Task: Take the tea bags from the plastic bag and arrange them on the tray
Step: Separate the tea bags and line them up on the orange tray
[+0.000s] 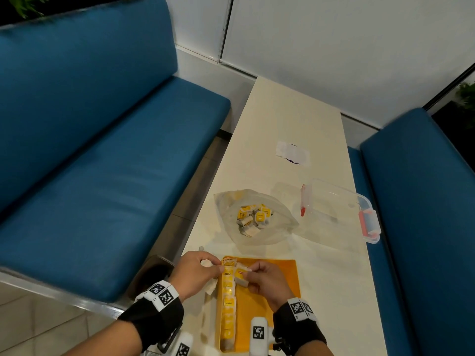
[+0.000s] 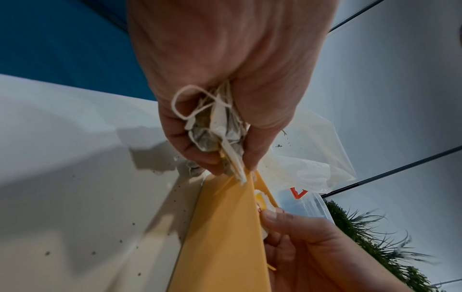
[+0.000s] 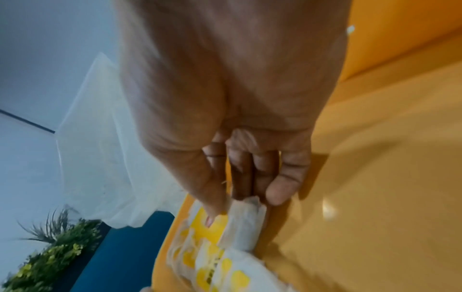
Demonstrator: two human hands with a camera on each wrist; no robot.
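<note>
Both hands work over the far-left corner of one yellow tray (image 1: 272, 299) that lies on the pale surface (image 1: 295, 119). The left hand (image 1: 196, 272) is clenched around a crumpled bundle of tea bags (image 2: 216, 136) with loose strings and paper tags hanging from its fist; how many are in the bundle I cannot tell. The right hand (image 1: 267, 281), just beside the left, pinches a single tea bag (image 1: 241, 277) between thumb and fingers, with its other fingers curled under.

Below and between the two hands, one column of tea bags (image 1: 228, 307) with yellow tags runs down the left edge of the tray toward the person; they overlap, so the exact count is unclear, roughly eight. The rest of the tray, under and to the right of the right hand, is bare yellow.

Beyond the hands sits one clear plastic bag (image 1: 257, 222), open, with a small heap of yellow-tagged tea bags inside. To the right of it stands one clear plastic box (image 1: 336, 209) with red latches. Dark crumbs (image 2: 120, 241) speckle the surface beside the left hand.
</note>
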